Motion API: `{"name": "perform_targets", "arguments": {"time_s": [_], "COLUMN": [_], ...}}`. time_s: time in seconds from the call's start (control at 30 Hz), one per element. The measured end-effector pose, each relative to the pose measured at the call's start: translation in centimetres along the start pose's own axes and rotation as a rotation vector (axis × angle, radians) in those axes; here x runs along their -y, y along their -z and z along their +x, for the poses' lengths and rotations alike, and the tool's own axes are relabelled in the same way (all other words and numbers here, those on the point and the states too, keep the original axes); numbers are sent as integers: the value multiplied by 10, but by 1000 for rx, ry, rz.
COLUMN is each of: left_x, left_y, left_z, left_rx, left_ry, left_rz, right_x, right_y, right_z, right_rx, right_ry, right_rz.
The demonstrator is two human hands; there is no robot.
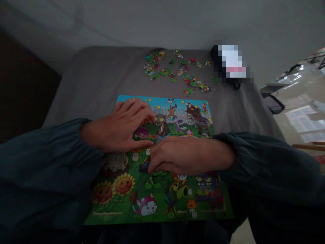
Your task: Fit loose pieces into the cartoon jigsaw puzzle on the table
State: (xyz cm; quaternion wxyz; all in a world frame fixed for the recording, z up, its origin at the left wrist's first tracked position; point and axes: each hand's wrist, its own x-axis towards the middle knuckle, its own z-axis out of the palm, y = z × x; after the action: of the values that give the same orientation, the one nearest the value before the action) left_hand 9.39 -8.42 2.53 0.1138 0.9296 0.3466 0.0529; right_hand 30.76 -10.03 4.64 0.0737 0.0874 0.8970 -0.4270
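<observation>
A colourful cartoon jigsaw puzzle (pixel 162 189) lies in its flat board on the grey cloth in front of me. Across its upper left part rests my left hand (pixel 127 125), palm down, fingers bent a little and thumb held apart. My right hand (pixel 175 156) is over the middle of the puzzle, its fingers pressed together and pointing down at the picture. Whatever is between those fingertips, if anything, is hidden. Beyond the board's top edge several loose puzzle pieces (pixel 191 81) are scattered on the cloth.
The grey cloth (pixel 88 81) covers a surface against a pale wall (pixel 165 23). At its far right corner lies a dark object with a blurred-out bright face (pixel 232 61). Past the right edge, a shiny floor (pixel 304 118) and a dark-framed item (pixel 274 103) show.
</observation>
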Motion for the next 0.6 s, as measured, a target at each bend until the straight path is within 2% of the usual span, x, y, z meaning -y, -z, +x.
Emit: {"name": "perform_targets", "arguments": {"time_s": [0.17, 0.37, 0.6], "left_x": [0, 0, 0], "left_y": [-1, -1, -1], "left_z": [0, 1, 1], "left_rx": [-3, 0, 3], "left_ry": [-1, 3, 2], "left_rz": [9, 12, 13], "right_x": [1, 0, 0], "right_y": [-2, -1, -3], "right_z": [0, 2, 1], "right_rx": [24, -11, 28], "right_ry": [-18, -24, -22], "right_rz": [-6, 27, -35]}}
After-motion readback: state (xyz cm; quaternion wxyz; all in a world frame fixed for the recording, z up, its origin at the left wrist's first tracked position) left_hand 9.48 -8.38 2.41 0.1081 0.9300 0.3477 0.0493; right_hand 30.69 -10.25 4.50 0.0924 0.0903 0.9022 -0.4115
